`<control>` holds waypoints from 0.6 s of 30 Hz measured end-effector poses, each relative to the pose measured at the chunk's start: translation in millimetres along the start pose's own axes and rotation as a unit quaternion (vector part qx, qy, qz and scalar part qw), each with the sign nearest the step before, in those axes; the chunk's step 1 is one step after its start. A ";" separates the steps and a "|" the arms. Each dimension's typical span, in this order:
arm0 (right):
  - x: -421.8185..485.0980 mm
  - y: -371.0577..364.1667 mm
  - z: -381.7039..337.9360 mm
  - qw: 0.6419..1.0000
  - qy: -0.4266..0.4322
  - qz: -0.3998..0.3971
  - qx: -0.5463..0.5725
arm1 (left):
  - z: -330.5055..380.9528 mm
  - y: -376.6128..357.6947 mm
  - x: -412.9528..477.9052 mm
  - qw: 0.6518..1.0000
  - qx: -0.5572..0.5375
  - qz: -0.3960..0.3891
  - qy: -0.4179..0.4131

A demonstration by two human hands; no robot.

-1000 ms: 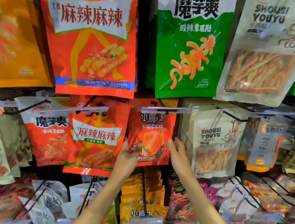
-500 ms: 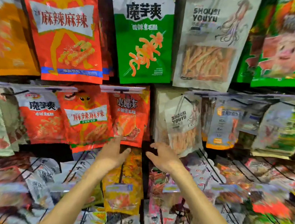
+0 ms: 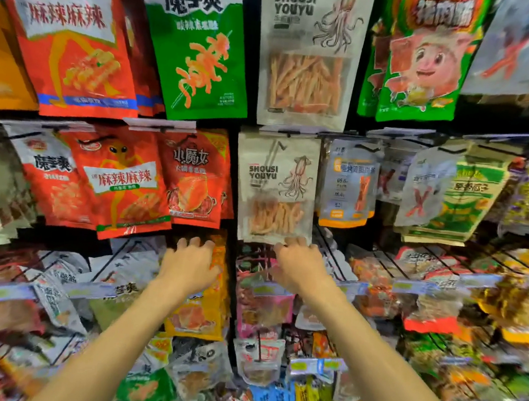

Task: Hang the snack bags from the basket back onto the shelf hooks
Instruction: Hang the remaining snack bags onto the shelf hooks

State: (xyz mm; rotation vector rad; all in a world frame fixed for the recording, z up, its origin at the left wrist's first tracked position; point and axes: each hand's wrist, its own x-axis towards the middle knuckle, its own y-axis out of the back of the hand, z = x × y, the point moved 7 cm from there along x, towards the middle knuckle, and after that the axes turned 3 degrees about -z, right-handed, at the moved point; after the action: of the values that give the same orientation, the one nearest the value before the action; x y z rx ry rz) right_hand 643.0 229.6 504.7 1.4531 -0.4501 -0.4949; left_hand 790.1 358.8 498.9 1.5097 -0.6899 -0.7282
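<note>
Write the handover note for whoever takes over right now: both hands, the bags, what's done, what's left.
Left hand: loosely curled, holding nothing, just below the red snack bag.
Right hand: fingers curled at the bottom edge of the small squid bag; whether it grips the bag is unclear.
Done: both of those bags hang in the middle row.
To do: the basket is out of view, so the number of bags remaining is unknown. Check it and hang the rest.

Clear price-label strips (image 3: 159,124) along rows
</note>
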 end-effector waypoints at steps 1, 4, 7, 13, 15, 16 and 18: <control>-3.3 0.8 5.2 1.000 0.000 0.000 -0.004 | 5.6 0.7 -1.4 1.000 0.004 0.000 -0.004; -8.1 2.5 23.1 1.000 -0.018 -0.001 -0.025 | 21.2 2.7 1.0 1.000 0.013 -0.001 -0.012; -4.9 5.1 41.0 0.999 -0.036 -0.002 -0.026 | 33.5 8.1 9.6 1.000 0.008 0.009 -0.017; 16.2 21.8 73.4 0.992 -0.055 0.106 0.028 | 42.4 18.1 41.7 0.988 -0.139 0.049 -0.033; 28.6 30.3 85.4 0.983 -0.061 0.125 0.116 | 40.0 22.4 59.4 0.969 -0.238 0.065 -0.026; 35.7 32.6 91.2 0.975 -0.069 0.116 0.175 | 40.1 25.0 67.0 0.957 -0.279 0.077 -0.028; 48.3 33.7 100.8 0.952 -0.086 0.110 0.271 | 43.0 30.1 79.2 0.931 -0.349 0.101 -0.041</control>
State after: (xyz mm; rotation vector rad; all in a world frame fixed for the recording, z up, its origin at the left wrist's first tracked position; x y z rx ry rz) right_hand 626.7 121.3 544.9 1.8630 -0.9304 -0.3301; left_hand 805.4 268.3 523.7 0.7491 -0.5535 -0.7742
